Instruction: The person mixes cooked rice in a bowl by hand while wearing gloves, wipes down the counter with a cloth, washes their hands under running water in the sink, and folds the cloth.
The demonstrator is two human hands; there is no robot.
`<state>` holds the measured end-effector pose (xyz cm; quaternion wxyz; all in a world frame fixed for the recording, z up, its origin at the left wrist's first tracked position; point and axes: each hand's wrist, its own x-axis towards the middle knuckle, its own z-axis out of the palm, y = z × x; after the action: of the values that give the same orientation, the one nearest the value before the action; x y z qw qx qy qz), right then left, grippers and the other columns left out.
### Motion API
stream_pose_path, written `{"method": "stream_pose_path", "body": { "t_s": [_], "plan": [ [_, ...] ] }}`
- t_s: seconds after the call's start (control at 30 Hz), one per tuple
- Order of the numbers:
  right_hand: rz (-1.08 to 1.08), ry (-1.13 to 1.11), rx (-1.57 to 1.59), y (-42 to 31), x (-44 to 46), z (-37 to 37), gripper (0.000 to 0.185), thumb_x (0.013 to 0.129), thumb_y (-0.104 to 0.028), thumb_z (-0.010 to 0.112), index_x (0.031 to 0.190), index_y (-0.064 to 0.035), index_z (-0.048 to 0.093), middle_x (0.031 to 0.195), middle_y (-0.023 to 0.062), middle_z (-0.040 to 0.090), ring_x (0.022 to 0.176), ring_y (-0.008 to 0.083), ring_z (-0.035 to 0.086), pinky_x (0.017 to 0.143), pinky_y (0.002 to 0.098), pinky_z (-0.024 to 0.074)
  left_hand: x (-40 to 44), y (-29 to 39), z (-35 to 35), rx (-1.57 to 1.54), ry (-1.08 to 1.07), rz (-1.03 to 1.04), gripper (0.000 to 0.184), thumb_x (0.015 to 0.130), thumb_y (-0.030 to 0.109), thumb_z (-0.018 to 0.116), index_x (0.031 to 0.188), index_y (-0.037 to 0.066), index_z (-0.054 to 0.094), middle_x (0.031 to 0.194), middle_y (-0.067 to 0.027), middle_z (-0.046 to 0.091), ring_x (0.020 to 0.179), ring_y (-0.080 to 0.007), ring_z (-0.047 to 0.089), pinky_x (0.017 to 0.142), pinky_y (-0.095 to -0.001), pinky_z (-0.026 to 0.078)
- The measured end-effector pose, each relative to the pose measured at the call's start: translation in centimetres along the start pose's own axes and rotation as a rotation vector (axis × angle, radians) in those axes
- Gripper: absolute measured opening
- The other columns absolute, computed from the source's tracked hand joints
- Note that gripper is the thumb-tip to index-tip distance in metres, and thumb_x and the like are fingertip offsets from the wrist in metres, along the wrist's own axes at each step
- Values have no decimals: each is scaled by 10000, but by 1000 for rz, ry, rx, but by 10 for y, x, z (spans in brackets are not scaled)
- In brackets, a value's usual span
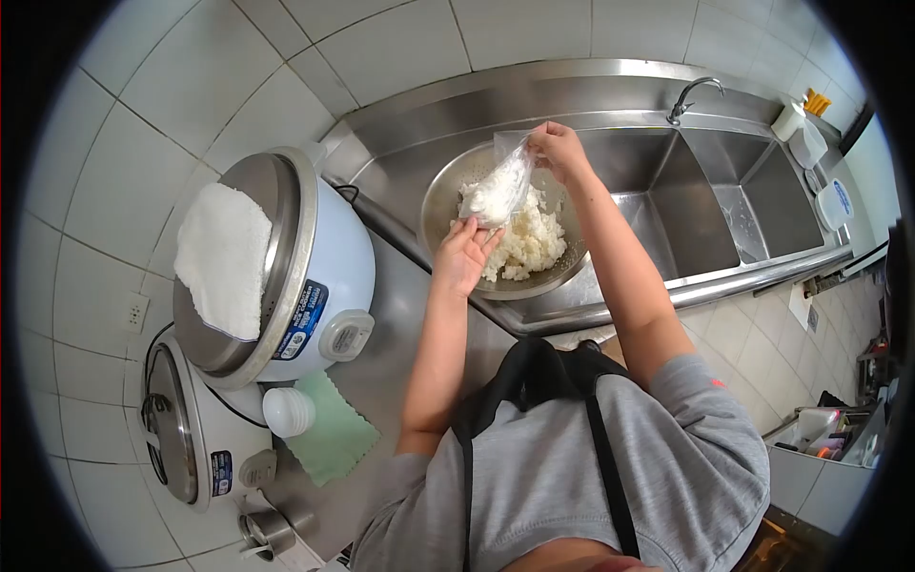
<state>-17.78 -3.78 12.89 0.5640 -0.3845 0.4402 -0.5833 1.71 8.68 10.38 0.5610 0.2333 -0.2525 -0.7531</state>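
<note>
Two hands work at one clear plastic bag (518, 173) above a perforated metal bowl (440, 191) that stands just left of the sink (658, 205). The right hand (558, 153) pinches the bag's upper end, fingertips closed on the film. The left hand (461, 256) is partly spread, palm up, its fingers touching the lower end; whether it grips or merely supports cannot be told. White clumped food, apparently cooked rice, fills the bag's lower part, and more of the rice (536, 246) lies heaped in the bowl. As far as can be judged, this one portion is bagged, while a large share remains loose. The bag's mouth looks gathered, though no knot is visible, so closing it seems unfinished.
</note>
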Motion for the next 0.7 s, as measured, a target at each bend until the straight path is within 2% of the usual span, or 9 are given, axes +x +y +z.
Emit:
{"method": "stream_pose_path", "body": {
  "t_s": [0.1, 0.13, 0.2, 0.3, 0.37, 0.43, 0.53, 0.67, 0.7],
  "plan": [
    [-37, -106, 71, -37, -16, -16, 56, 692, -38, 545, 705, -50, 492, 629, 43, 538, 578, 130, 532, 521, 273, 447, -1, 6, -33, -195, -220, -166, 250, 859, 176, 436, 1071, 54, 489, 1133, -137, 495, 1125, -284, 414, 933, -395, 353],
    [-74, -114, 54, -54, -22, -25, 56, 694, -39, 544, 709, -50, 491, 630, 41, 536, 587, 132, 533, 529, 274, 447, -9, 12, -29, -115, -118, -156, 262, 867, 212, 410, 1079, 82, 494, 1134, -134, 499, 1127, -320, 406, 914, -386, 366],
    [-195, -90, 7, -100, -42, -56, 89, 682, -50, 564, 737, -38, 495, 659, 40, 546, 634, 124, 537, 582, 260, 433, -17, 20, -39, -52, 7, -119, 303, 866, 241, 388, 1104, 74, 471, 1104, -131, 511, 1092, -302, 442, 866, -409, 401],
    [-448, -35, -399, -148, -50, -126, 134, 650, -58, 590, 754, -27, 511, 683, 28, 549, 651, 104, 518, 612, 236, 409, -29, 24, -35, -43, 28, -11, 315, 860, 246, 409, 1115, 74, 477, 1101, -96, 517, 1047, -257, 474, 852, -375, 407],
    [-504, 148, -716, -172, -60, -181, 133, 624, -39, 586, 742, -31, 524, 665, 7, 528, 648, 87, 468, 595, 216, 381, -31, 18, -32, -4, 81, 48, 280, 858, 219, 431, 1090, 78, 501, 1069, -71, 532, 998, -207, 494, 833, -338, 409],
    [-479, 167, -769, -192, -63, -245, 122, 639, -27, 574, 747, -26, 518, 655, 9, 524, 626, 82, 487, 563, 212, 389, -31, 2, -12, 72, 209, 121, 254, 845, 216, 451, 1048, 77, 516, 998, -43, 544, 914, -173, 504, 786, -294, 399],
    [-161, 74, -798, -218, -86, -330, 111, 660, -12, 549, 767, -30, 528, 663, 16, 546, 574, 92, 539, 482, 237, 436, -27, -34, 23, 160, 266, 164, 232, 842, 223, 462, 1006, 67, 515, 927, -39, 545, 846, -156, 507, 749, -286, 405],
    [-8, 225, -802, -229, -86, -472, 80, 739, -68, 567, 702, -4, 536, 607, 44, 546, 511, 113, 540, 447, 258, 472, -10, -100, 67, 316, 362, 169, 234, 849, 224, 457, 992, 46, 507, 876, -48, 542, 787, -139, 507, 703, -276, 407],
    [38, 273, -820, -238, -91, -501, 43, 698, -41, 562, 723, -12, 542, 624, 31, 545, 519, 103, 539, 454, 245, 478, -7, -117, 78, 374, 401, 171, 234, 850, 223, 456, 992, 43, 506, 872, -49, 540, 781, -138, 506, 697, -273, 406]
  ]
}}
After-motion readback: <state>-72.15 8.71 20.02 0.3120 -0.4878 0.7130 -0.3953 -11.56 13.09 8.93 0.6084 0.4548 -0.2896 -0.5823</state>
